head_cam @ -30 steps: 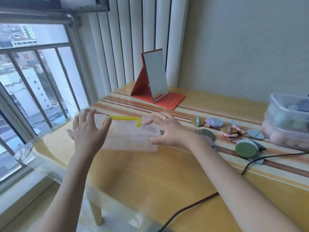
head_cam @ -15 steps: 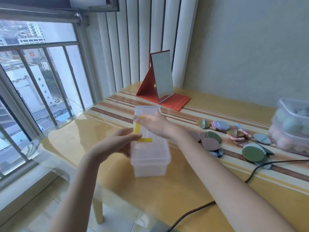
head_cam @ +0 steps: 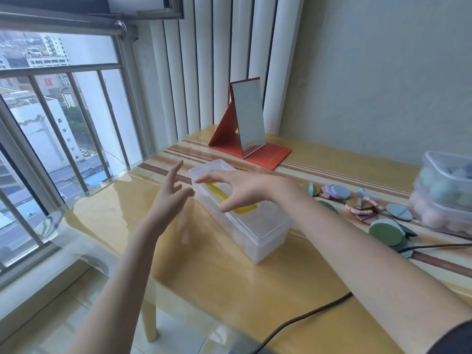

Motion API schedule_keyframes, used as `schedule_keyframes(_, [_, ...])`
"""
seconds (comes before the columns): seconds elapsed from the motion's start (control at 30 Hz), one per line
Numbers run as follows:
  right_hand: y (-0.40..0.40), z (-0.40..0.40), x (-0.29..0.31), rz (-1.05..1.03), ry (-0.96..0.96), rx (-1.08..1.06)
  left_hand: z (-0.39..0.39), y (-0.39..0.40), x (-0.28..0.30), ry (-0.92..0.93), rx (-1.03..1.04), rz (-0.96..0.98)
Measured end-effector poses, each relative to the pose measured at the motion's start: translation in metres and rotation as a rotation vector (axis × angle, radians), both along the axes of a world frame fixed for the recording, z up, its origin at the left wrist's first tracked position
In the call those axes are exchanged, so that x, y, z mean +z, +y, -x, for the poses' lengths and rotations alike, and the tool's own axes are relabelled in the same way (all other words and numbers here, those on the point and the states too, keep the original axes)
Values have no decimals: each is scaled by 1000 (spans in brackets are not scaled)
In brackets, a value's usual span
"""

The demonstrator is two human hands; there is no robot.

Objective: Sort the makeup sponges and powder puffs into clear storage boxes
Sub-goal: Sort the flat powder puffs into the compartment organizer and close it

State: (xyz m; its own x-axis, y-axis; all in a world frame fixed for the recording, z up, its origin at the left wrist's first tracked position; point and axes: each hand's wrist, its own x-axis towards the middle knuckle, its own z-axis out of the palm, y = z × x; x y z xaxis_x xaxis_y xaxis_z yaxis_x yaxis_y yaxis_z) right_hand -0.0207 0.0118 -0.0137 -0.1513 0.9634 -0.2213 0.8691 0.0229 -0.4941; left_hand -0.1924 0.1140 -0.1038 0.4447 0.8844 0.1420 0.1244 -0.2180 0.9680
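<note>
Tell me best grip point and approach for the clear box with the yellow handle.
Grip the clear box across its two long side walls, from above, likely near mid-length. It sits flat, long and narrow, lid on; the yellow handle lies flat on the lid. The right hand hovers there; left hand is off it.

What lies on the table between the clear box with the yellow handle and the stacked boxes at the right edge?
In the head view, loose powder puffs lie scattered between the clear box and the stacked boxes, with a large green puff nearest the camera.
</note>
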Motion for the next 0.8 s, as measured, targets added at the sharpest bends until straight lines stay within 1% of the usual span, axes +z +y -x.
schedule_keyframes(0.03, [-2,0,-2,-20,-6,-16,-3,4,-2,-59,-39,91])
schedule_keyframes(0.07, [-5,2,-6,-45,-55,-42,-6,7,-2,-81,-66,140])
schedule_keyframes(0.1, [-8,4,-10,-56,-139,-84,-10,11,-4,-85,-85,160])
schedule_keyframes(0.17, [-15,7,-18,-10,-280,-207,-19,17,-11,-74,-103,177])
schedule_keyframes(0.23, [-20,7,-23,-1,-319,-287,-27,18,-18,-93,-44,216])
schedule_keyframes(0.3, [-23,6,-22,-53,-325,-270,-33,12,-19,-171,109,210])
schedule_keyframes(0.37, [-24,3,-19,-120,-296,-208,-35,4,-19,-260,304,90])
schedule_keyframes(0.43, [-23,-3,-17,-155,-218,-125,-34,-8,-16,-313,474,-139])
schedule_keyframes(0.5, [-22,-9,-16,-131,-92,-37,-29,-17,-12,-321,570,-380])
schedule_keyframes(0.53, [-20,-13,-15,-131,-62,-8,-26,-19,-11,-306,594,-450])
schedule_keyframes(0.57, [-18,-16,-14,-150,-65,3,-23,-20,-11,-283,606,-481])
schedule_keyframes(0.63, [-14,-23,-16,-252,-142,-29,-19,-20,-12,-226,581,-470])
schedule_keyframes(0.7, [-12,-32,-25,-389,-279,-123,-17,-20,-14,-166,501,-455])
schedule_keyframes(0.73, [-14,-37,-31,-426,-335,-182,-17,-20,-14,-143,461,-463])
schedule_keyframes(0.8, [-21,-48,-44,-444,-369,-259,-19,-22,-14,-112,403,-492])
